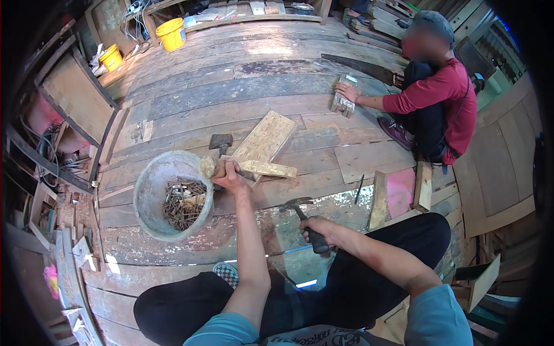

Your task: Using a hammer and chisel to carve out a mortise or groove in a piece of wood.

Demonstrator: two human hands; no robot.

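Observation:
My left hand is closed around a light wooden piece with a rounded knob at its left end and a squared bar at its right. It is held just right of a grey bucket that contains many rusty nails. My right hand grips a claw hammer by its dark handle, its metal head pointing up and left above the floor. Beyond my left hand, a worn board lies on the planks beside a dark, blocky tool head, its handle partly hidden.
A person in a red shirt sits at the far right, one hand on a wooden block, beside a handsaw. Yellow buckets stand far left. A thin dark rod and short timbers lie right.

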